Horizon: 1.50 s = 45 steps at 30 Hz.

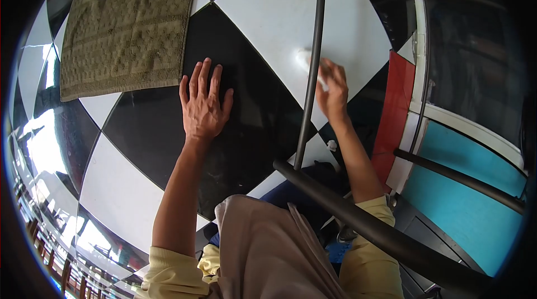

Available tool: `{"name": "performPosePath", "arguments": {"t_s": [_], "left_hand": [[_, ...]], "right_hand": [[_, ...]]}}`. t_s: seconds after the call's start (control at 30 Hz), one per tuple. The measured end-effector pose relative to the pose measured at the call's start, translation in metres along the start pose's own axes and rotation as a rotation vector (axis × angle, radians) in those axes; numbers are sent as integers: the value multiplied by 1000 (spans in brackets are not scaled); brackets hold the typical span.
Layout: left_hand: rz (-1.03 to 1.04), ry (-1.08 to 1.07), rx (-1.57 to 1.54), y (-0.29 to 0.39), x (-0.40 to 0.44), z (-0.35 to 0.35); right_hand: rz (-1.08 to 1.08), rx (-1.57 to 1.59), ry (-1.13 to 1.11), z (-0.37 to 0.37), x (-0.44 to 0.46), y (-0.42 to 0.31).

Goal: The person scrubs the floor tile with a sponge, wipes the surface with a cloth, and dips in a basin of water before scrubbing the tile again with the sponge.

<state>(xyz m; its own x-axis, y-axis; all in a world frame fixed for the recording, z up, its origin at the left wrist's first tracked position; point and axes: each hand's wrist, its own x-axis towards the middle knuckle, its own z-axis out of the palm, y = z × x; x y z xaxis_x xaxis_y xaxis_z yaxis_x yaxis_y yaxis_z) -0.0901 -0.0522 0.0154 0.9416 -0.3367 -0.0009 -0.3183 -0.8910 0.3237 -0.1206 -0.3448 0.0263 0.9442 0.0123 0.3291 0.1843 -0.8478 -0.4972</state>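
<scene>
My left hand (202, 103) lies flat on a black floor tile (251, 109), fingers spread, holding nothing. Its fingertips are close to the edge of an olive-brown textured mat (126, 25). On the other side of a thin dark metal bar, my right hand (334, 89) is closed on a white wad (323, 82) that looks like tissue, over the large white tile (279, 14). The fingers are bent and slightly blurred, and the bar hides part of what they hold. A small crumpled white piece (331, 145) lies on the floor below my right wrist.
The thin bar (314, 64) rises between my hands. A thicker dark bar (369, 221) crosses over my right forearm's sleeve. To the right are a red strip (394, 114), a white frame (419, 58) and a turquoise panel (464, 181). My knees are near the tiles.
</scene>
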Motion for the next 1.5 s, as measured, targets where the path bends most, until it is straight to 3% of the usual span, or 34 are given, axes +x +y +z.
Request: {"name": "performPosePath", "arguments": {"t_s": [0.1, 0.2, 0.33, 0.47, 0.57, 0.7, 0.83, 0.93, 1.1, 1.2, 1.33, 1.47, 1.5], "left_hand": [[-2, 1, 9, -1, 0, 0], [9, 10, 13, 1, -1, 0], [8, 18, 20, 0, -1, 1], [8, 13, 27, 1, 0, 2], [14, 12, 33, 2, 0, 0], [12, 9, 36, 2, -1, 0], [14, 1, 41, 2, 1, 0], [10, -6, 42, 2, -1, 0], [2, -2, 30, 2, -1, 0], [18, 6, 37, 3, 1, -1], [11, 1, 42, 2, 1, 0], [16, 3, 37, 2, -1, 1], [17, 2, 40, 1, 0, 0]], "right_hand": [[-34, 111, -112, -5, -27, -17], [-24, -8, -39, -3, -22, 9], [223, -41, 146, 1, 13, 21], [-63, -9, 2, 2, -2, 4], [54, -16, 118, 0, 17, 40], [408, -92, 260, 0, 55, 74], [145, -89, 144, 3, 46, 62], [389, -135, 203, -16, 60, 86], [143, -123, 40, -19, 57, 73], [361, -158, 130, -27, 66, 89], [179, -164, -26, -23, 63, 63], [366, -217, 103, -26, 76, 85], [269, -191, 61, -24, 75, 80]]}}
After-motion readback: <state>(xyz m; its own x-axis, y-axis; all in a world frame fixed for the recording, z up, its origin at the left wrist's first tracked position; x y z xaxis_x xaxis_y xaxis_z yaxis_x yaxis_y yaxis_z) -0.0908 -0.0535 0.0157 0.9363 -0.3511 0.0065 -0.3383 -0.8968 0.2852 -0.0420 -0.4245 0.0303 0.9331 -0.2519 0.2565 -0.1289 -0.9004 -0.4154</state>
